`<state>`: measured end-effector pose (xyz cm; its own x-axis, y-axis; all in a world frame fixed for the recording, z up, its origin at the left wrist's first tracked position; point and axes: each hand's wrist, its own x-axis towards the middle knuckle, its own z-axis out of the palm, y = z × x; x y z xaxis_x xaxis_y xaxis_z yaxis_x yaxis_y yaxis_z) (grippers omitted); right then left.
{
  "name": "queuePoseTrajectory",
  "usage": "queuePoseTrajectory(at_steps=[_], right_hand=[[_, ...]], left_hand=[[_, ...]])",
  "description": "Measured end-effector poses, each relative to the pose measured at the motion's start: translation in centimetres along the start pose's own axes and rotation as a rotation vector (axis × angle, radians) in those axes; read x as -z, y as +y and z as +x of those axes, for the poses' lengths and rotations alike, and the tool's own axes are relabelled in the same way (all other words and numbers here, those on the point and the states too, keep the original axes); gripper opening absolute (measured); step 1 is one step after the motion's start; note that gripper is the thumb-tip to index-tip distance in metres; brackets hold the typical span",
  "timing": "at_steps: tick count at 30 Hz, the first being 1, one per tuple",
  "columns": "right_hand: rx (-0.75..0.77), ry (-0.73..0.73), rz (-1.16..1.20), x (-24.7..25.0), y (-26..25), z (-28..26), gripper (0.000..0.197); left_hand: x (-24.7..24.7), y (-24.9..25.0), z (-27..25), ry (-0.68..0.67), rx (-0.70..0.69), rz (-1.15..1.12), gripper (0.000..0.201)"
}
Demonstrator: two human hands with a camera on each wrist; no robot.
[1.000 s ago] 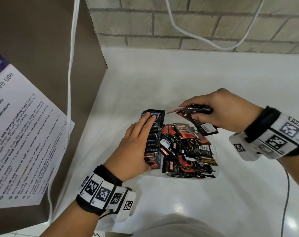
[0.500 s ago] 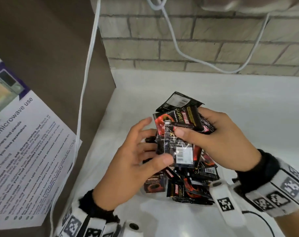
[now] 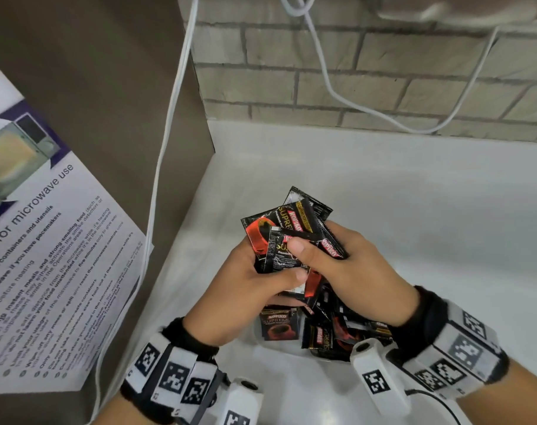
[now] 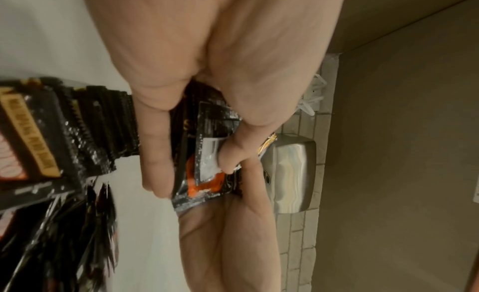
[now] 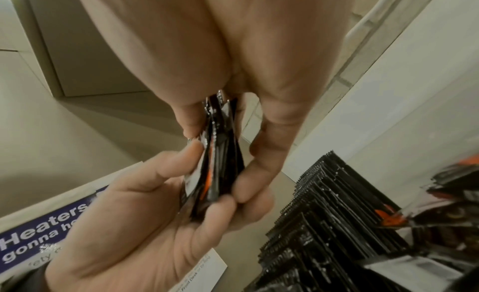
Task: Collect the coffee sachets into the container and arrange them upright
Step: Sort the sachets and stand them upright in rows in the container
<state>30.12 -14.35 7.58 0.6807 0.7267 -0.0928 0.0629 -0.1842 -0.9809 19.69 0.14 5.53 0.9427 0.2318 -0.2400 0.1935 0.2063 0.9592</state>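
Both hands meet, raised in front of the body.
Left hand (image 3: 245,289) and right hand (image 3: 350,265) pinch one shared bundle, thumbs on top, fingers (image 5: 249,179) curled beneath.

The left hand (image 3: 248,280) now leaves the row in the container and joins the right hand (image 3: 347,268), both gripping a lifted bundle of sachets (image 3: 287,237)

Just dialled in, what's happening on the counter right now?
A person is sorting coffee sachets. Both hands, left hand and right hand, grip one small bundle of sachets raised above the clear container. In the container a row of sachets already stands on edge, while loose sachets lie jumbled beside it. The bundle has not yet been set in.
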Motion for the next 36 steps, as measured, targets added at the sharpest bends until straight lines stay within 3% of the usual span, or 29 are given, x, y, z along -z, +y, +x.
queuePoseTrajectory(at_steps=[2, 6, 7, 12, 15, 17, 19, 21, 23, 27, 30, 32, 36], right_hand=[[-0.023, -0.003, -0.002, 0.2, -0.1, 0.1, 0.028], [-0.072, -0.073, 0.045, 0.3, -0.7, 0.1, 0.021], [-0.08, -0.084, 0.054, 0.3, -0.8, 0.1, 0.021], [-0.079, -0.144, 0.003, 0.1, -0.7, -0.1, 0.027], [-0.007, -0.166, -0.101, 0.2, -0.9, -0.3, 0.026], [0.05, -0.187, -0.167, 0.2, -1.3, -0.3, 0.019], [0.107, -0.196, -0.246, 0.4, -1.0, -0.1, 0.027], [0.086, -0.176, -0.308, 0.8, -0.4, 0.2, 0.054], [0.054, -0.122, -0.31, 1.4, -0.4, 0.4, 0.065], [0.234, 0.044, -0.24, 2.2, -1.5, 0.8, 0.053], [0.362, -0.07, -0.243, 1.9, -2.0, 1.1, 0.038], [0.353, -0.126, -0.262, 1.5, -2.0, 1.1, 0.031], [0.215, -0.023, -0.145, 1.4, -1.3, 1.3, 0.029]], left_hand=[[0.3, 0.2, 0.1, 0.008, -0.024, -0.007, 0.064], [0.6, 0.4, -0.1, 0.065, -0.216, 0.168, 0.124], [0.7, 0.5, -0.2, 0.064, -0.245, 0.206, 0.127], [0.8, 0.3, -0.1, -0.013, -0.267, 0.282, 0.083], [0.3, 0.2, -0.1, -0.012, -0.197, 0.159, 0.071], [0.2, 0.4, -0.1, -0.055, -0.163, 0.099, 0.051], [0.1, 0.5, -0.1, -0.091, -0.111, 0.038, 0.038], [0.1, 0.4, -0.1, -0.098, -0.076, -0.007, 0.035], [0.0, 0.5, -0.2, -0.097, -0.051, -0.078, 0.036], [-0.2, 0.7, -0.5, -0.186, 0.036, -0.134, 0.041], [-0.8, 0.7, -0.6, -0.276, 0.051, -0.131, 0.039], [-1.1, 0.8, -0.5, -0.27, 0.051, -0.151, 0.044], [-0.6, 1.0, -0.2, -0.227, 0.054, -0.181, 0.058]])
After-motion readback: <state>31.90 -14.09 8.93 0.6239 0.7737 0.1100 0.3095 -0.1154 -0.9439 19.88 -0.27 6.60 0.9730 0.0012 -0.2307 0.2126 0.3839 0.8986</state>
